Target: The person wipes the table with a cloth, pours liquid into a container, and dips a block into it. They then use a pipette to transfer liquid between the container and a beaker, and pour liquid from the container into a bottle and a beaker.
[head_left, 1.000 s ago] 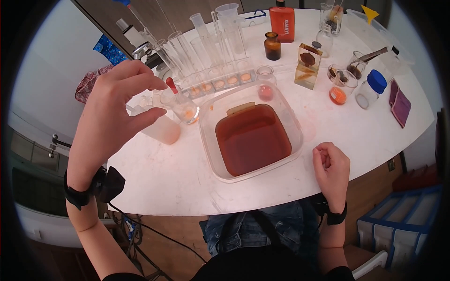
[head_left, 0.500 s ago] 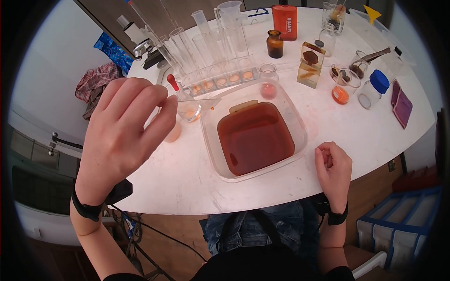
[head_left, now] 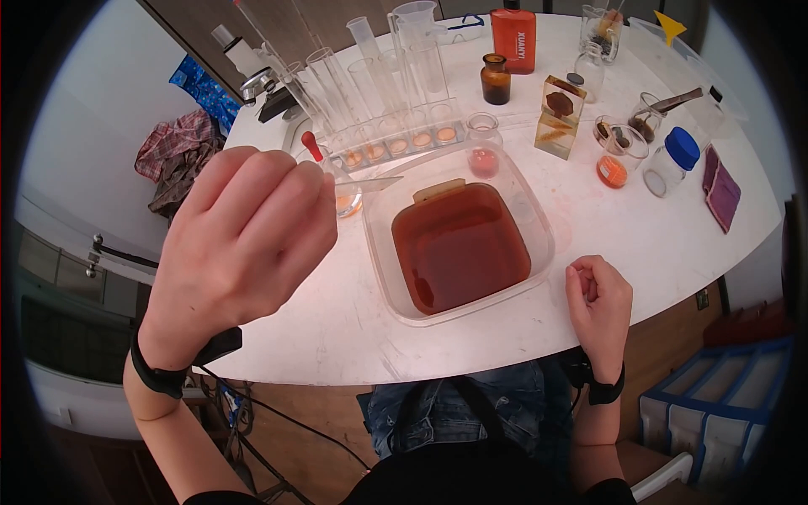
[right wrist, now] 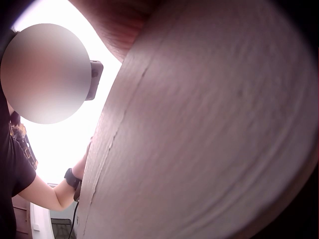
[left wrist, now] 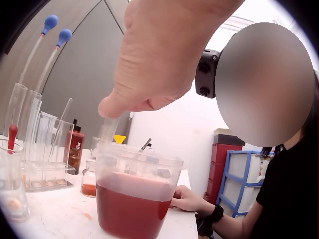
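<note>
Raised at the left of the head view, my left hand [head_left: 244,240] pinches a thin clear piece [head_left: 373,184], whose tapered end sticks out to the right toward the tub's upper left. In the left wrist view the clear piece [left wrist: 108,130] hangs below the fingers, in front of the tub [left wrist: 172,168]; its kind I cannot tell. Dark red liquid [head_left: 463,252] fills part of the clear tub [head_left: 376,269], with a tan block [head_left: 439,192] at its back edge. My right hand [head_left: 602,295] rests on the table, loosely curled and holding nothing.
Behind the tub stand a rack [head_left: 400,151] of tubes and a beaker with a red-bulbed dropper [head_left: 312,146]. A small jar [head_left: 483,135], brown bottle [head_left: 496,84], red bottle [head_left: 513,42], resin blocks [head_left: 556,122] and blue-lidded jar [head_left: 673,160] stand at the back and right.
My left hand has moved right and toward the tub, its fingers closing from spread to a pinch on the clear piece. The right hand has hardly moved.
</note>
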Action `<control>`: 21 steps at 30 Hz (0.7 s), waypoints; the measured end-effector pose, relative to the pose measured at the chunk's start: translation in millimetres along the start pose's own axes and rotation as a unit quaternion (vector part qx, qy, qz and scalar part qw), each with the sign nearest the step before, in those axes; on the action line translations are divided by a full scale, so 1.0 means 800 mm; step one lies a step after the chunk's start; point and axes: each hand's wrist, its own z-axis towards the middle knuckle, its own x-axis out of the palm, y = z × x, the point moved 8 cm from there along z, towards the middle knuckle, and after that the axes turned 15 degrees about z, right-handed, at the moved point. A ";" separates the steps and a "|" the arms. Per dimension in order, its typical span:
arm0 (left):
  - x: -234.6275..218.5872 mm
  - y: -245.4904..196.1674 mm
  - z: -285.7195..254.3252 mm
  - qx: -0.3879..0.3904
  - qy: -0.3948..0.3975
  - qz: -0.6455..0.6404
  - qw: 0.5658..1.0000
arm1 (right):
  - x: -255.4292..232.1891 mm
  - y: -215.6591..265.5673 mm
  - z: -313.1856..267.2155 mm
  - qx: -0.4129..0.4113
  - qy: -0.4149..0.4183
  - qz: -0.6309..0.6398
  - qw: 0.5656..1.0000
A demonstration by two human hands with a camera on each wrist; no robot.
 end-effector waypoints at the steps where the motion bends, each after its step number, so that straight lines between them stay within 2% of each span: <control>1: 0.001 -0.002 -0.001 0.003 0.002 0.006 1.000 | 0.000 0.000 0.000 0.000 0.000 0.001 1.000; 9: 0.005 0.004 0.006 -0.017 0.013 -0.002 1.000 | 0.001 -0.001 0.000 -0.001 0.002 -0.003 1.000; 11: 0.012 0.010 0.007 -0.017 0.044 -0.015 0.999 | 0.001 -0.001 0.000 -0.003 0.002 -0.006 1.000; 21: 0.031 0.032 0.003 -0.012 0.037 -0.017 0.999 | 0.001 0.001 0.000 -0.004 0.003 -0.008 1.000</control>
